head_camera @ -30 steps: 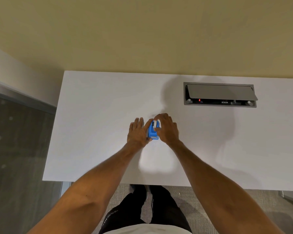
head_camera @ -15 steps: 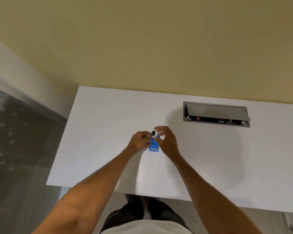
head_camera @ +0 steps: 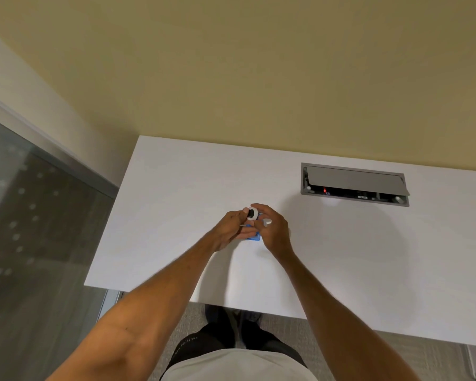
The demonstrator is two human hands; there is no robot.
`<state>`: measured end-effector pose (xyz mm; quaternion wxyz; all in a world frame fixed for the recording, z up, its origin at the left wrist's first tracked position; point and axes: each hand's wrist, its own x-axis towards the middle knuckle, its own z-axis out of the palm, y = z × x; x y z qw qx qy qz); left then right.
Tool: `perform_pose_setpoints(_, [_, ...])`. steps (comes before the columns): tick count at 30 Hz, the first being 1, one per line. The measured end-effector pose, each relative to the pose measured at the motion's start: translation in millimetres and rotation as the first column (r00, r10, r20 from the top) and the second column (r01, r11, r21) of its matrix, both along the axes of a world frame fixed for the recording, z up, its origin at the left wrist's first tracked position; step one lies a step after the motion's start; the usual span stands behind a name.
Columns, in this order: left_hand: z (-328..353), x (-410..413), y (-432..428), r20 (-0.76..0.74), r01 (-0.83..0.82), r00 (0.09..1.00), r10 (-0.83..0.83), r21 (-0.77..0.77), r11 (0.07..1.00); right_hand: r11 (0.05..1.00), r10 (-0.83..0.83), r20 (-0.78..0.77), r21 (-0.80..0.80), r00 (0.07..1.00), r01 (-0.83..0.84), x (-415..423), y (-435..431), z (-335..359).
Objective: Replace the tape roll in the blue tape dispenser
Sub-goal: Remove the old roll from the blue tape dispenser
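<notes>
The blue tape dispenser [head_camera: 252,236] lies on the white desk [head_camera: 176,215], mostly covered by my left hand [head_camera: 230,229], whose fingers close around its body. Just above it is a small white tape roll with a dark core [head_camera: 252,213], pinched by the fingertips of my right hand [head_camera: 276,232], with my left thumb touching its other side. A small white piece [head_camera: 267,221] shows against my right fingers; I cannot tell what it is. The dispenser's far end is hidden behind the roll and my fingers.
A grey cable box with its lid raised [head_camera: 353,184] is set into the desk at the back right. A yellow wall runs behind the desk, a glass panel [head_camera: 25,243] stands to the left, and the desk's near edge is by my legs.
My left hand went from lying flat beside the dispenser to gripping it. The roll has come up out of the dispenser between my fingertips. The view has tilted up towards the wall.
</notes>
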<state>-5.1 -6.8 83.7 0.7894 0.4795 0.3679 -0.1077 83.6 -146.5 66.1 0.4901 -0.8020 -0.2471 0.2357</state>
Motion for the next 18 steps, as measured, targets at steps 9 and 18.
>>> perform_pose_setpoints(9, [-10.5,1.4,-11.7,-0.015,-0.220,0.975,0.221,0.023,0.975,1.000,0.022,-0.030,0.000,0.999,-0.022,5.2,-10.5,3.4])
perform_pose_setpoints(18, [-10.5,3.2,-15.0,-0.057,-0.206,0.977,0.207,0.024,0.978,0.999,0.024,-0.171,0.041,0.985,-0.018,8.6,-14.8,7.1])
